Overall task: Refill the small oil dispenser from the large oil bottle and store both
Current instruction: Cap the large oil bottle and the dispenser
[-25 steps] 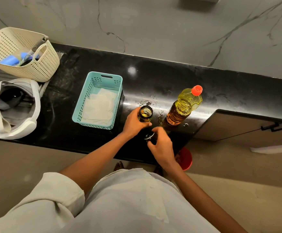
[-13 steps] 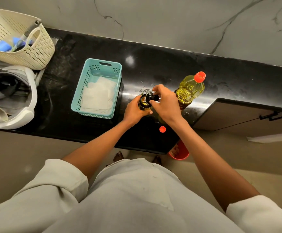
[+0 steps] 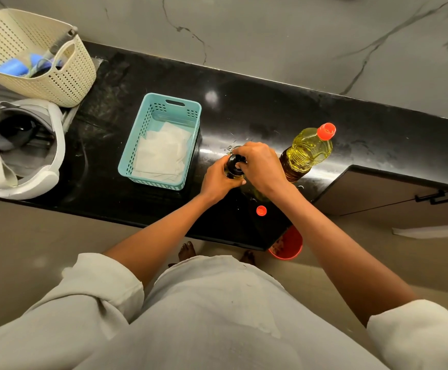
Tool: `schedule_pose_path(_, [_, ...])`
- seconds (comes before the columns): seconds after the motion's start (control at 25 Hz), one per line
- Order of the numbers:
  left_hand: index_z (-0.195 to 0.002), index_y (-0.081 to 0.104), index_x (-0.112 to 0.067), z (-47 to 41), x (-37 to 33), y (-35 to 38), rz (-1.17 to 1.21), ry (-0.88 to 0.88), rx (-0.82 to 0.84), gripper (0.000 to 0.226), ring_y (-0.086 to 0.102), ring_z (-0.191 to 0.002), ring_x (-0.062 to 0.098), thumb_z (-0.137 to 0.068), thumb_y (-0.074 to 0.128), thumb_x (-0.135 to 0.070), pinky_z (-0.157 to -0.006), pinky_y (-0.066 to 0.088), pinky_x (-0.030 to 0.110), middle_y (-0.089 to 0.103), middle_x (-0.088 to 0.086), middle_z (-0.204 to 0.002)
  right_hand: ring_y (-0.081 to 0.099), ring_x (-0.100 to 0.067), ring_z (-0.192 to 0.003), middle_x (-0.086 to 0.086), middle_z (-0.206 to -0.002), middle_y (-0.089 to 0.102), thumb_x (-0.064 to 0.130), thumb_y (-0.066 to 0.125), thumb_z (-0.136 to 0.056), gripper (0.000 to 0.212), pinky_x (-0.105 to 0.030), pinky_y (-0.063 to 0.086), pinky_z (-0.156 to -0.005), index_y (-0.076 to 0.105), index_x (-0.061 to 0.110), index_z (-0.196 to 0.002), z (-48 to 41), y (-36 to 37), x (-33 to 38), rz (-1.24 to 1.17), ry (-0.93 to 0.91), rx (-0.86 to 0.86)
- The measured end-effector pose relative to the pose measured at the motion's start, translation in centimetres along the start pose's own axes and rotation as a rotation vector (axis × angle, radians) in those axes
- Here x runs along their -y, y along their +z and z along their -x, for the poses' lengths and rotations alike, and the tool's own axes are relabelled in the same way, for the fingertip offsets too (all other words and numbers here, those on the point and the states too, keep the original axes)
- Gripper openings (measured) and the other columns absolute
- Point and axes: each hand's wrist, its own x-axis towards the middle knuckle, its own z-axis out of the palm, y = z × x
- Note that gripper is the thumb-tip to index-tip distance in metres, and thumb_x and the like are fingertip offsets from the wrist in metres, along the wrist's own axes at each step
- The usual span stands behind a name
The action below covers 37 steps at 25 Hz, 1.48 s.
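The small oil dispenser (image 3: 233, 170), a dark glass bottle, stands on the black counter (image 3: 244, 110). My left hand (image 3: 214, 180) is wrapped around its body. My right hand (image 3: 262, 164) comes over from the right and pinches the dispenser's black top (image 3: 237, 162), which sits on the neck. The large oil bottle (image 3: 309, 152), clear with yellow oil and a red cap on it, stands upright just right of my right hand. A loose red cap (image 3: 261, 210) lies on the counter near the front edge.
A teal basket (image 3: 148, 124) lined with white paper stands left of the dispenser. A cream wicker basket (image 3: 65, 84) with tools and a white headset (image 3: 20, 153) sit at the far left. A red bucket (image 3: 288, 245) is on the floor below. Oil drops glisten around the dispenser.
My right hand rose from the counter's front edge with the black top and set it onto the dispenser's open neck. The left hand kept its hold.
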Motion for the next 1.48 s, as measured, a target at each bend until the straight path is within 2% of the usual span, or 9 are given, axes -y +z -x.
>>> schedule_pose_path(0.36, [-0.129, 0.067, -0.030, 0.0, 0.1, 0.1, 0.011, -0.009, -0.003, 0.065, 0.075, -0.103, 0.007, -0.070, 0.093, -0.034, -0.095, 0.062, 0.046, 0.078, -0.012, -0.110, 0.072, -0.030, -0.110, -0.010, -0.117, 0.078, 0.006, 0.081, -0.088, 0.039, -0.043, 0.060, -0.096, 0.077, 0.012, -0.127, 0.3, 0.2, 0.2, -0.019, 0.014, -0.042])
schedule_pose_path(0.52, [-0.133, 0.063, -0.031, 0.4, -0.3, -0.2, 0.005, -0.040, 0.024, 0.074, 0.073, -0.111, 0.010, -0.067, 0.096, -0.031, -0.101, 0.059, 0.048, 0.076, -0.012, -0.119, 0.069, -0.027, -0.121, -0.009, -0.133, 0.073, 0.016, 0.087, -0.086, 0.062, -0.041, 0.058, -0.102, 0.065, 0.016, -0.145, 1.5, -0.5, -0.5, -0.124, 0.052, -0.067])
schedule_pose_path(0.68, [-0.151, 0.041, -0.023, 2.0, -0.4, 0.0, -0.081, -0.118, -0.057, 0.101, 0.049, -0.140, 0.021, -0.067, 0.096, -0.017, -0.117, 0.045, 0.040, 0.048, 0.003, -0.149, 0.073, -0.012, -0.103, -0.002, -0.117, 0.078, 0.024, 0.077, -0.097, 0.033, -0.031, 0.062, -0.090, 0.075, 0.013, -0.128, 6.4, 0.0, -2.6, -0.425, 0.211, -0.318])
schedule_pose_path(0.76, [-0.144, 0.043, -0.015, 4.5, -0.5, 0.7, -0.175, -0.152, -0.187, 0.086, 0.045, -0.134, 0.023, -0.074, 0.093, -0.017, -0.111, 0.043, 0.035, 0.045, 0.006, -0.143, 0.074, -0.011, -0.102, 0.001, -0.112, 0.079, 0.025, 0.075, -0.099, 0.025, -0.041, 0.062, -0.090, 0.079, 0.014, -0.121, 9.9, 1.8, -3.6, -0.455, 0.341, -0.293])
schedule_pose_path(0.84, [-0.129, 0.048, -0.014, 7.3, -0.3, 1.6, -0.179, -0.086, -0.263, 0.060, 0.048, -0.118, 0.019, -0.084, 0.086, -0.022, -0.100, 0.048, 0.037, 0.051, 0.002, -0.126, 0.069, -0.017, -0.118, 0.002, -0.127, 0.075, 0.025, 0.074, -0.099, 0.035, -0.045, 0.059, -0.099, 0.073, 0.018, -0.133, 12.6, 4.0, -4.3, -0.333, 0.427, -0.130])
schedule_pose_path(0.92, [-0.124, 0.051, -0.017, 9.1, -0.2, 2.4, -0.179, -0.009, -0.147, 0.043, 0.051, -0.111, 0.015, -0.092, 0.079, -0.025, -0.095, 0.052, 0.041, 0.054, -0.003, -0.117, 0.057, -0.021, -0.134, 0.002, -0.146, 0.063, 0.027, 0.071, -0.101, 0.049, -0.043, 0.055, -0.104, 0.061, 0.023, -0.149, 13.9, 5.7, -4.5, -0.178, 0.437, 0.048])
schedule_pose_path(1.0, [-0.131, 0.054, -0.020, 9.4, -0.2, 3.1, -0.365, 0.069, -0.003, 0.043, 0.053, -0.120, 0.016, -0.094, 0.076, -0.025, -0.100, 0.051, 0.040, 0.057, -0.004, -0.126, 0.052, -0.024, -0.137, 0.002, -0.152, 0.056, 0.028, 0.071, -0.100, 0.057, -0.044, 0.057, -0.100, 0.054, 0.025, -0.154, 14.2, 6.6, -4.4, -0.098, 0.413, 0.122])
schedule_pose_path(1.2, [-0.162, 0.037, -0.025, 8.2, -0.8, 4.5, -0.809, 0.104, 0.188, 0.075, 0.038, -0.152, 0.026, -0.097, 0.075, -0.033, -0.119, 0.040, 0.045, 0.038, 0.000, -0.167, 0.059, -0.027, -0.121, -0.004, -0.137, 0.062, 0.021, 0.069, -0.101, 0.041, -0.042, 0.061, -0.082, 0.066, 0.017, -0.141, 13.6, 7.7, -5.1, -0.006, 0.345, 0.118])
schedule_pose_path(1.48, [-0.168, 0.028, -0.029, 7.7, -1.0, 4.7, -1.004, 0.139, 0.261, 0.078, 0.028, -0.157, 0.031, -0.102, 0.069, -0.035, -0.119, 0.038, 0.046, 0.019, 0.003, -0.177, 0.059, -0.024, -0.108, -0.005, -0.121, 0.062, 0.018, 0.067, -0.102, 0.029, -0.038, 0.061, -0.076, 0.072, 0.011, -0.129, 13.7, 8.9, -6.1, -0.020, 0.307, 0.019])
